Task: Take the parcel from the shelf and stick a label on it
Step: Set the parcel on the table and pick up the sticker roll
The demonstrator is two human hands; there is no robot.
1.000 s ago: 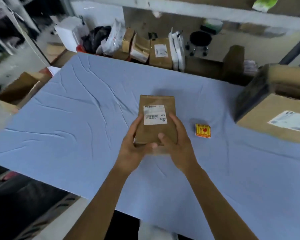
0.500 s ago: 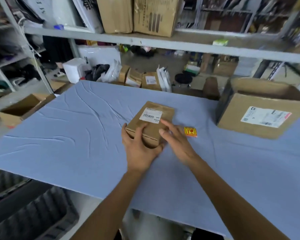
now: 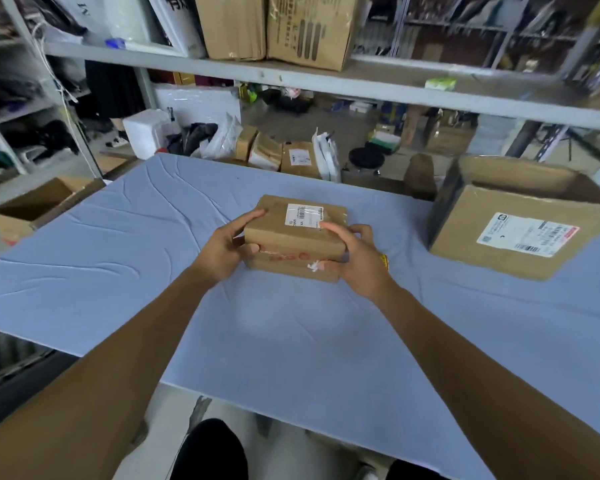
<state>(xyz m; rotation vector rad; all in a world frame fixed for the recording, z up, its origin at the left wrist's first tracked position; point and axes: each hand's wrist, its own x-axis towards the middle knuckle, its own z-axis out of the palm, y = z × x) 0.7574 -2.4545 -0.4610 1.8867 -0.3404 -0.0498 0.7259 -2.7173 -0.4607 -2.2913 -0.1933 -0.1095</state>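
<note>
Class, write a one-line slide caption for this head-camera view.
Both hands, left and right, grip a labelled brown parcel over the blue table.

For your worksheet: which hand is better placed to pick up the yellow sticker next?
Right. The right hand lies beside the sticker, which peeks out past its wrist; the left hand grips the parcel on its far side.

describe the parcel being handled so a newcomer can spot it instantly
On the blue table, look dead centre, left of the big open carton. The parcel is the small brown box with a white label on top, the only one gripped by both hands.
</note>
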